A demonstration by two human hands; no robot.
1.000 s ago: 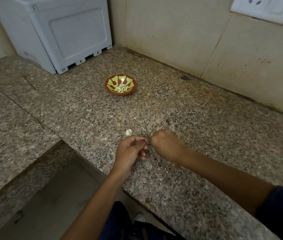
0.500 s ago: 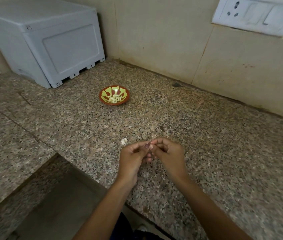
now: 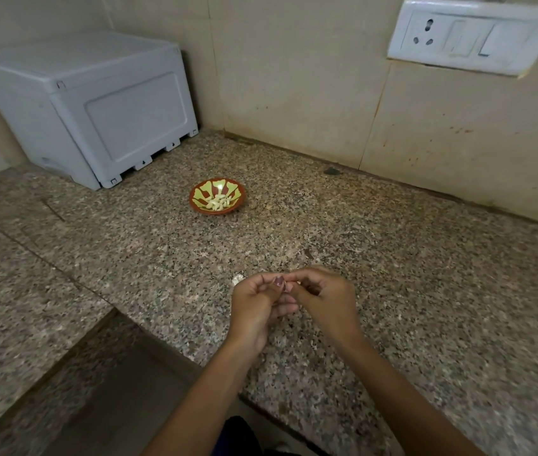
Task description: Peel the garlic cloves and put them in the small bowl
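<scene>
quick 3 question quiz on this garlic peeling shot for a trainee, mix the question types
1. True or false: the small bowl already holds peeled cloves.
2. The left hand and right hand are: A) apart, flat on the counter B) together, working something tiny between their fingers C) both in the bowl.
3. Fill in: the bowl sits between the hands and the grey ___ at the back.

Key: 1 true; 2 B; 3 box
</scene>
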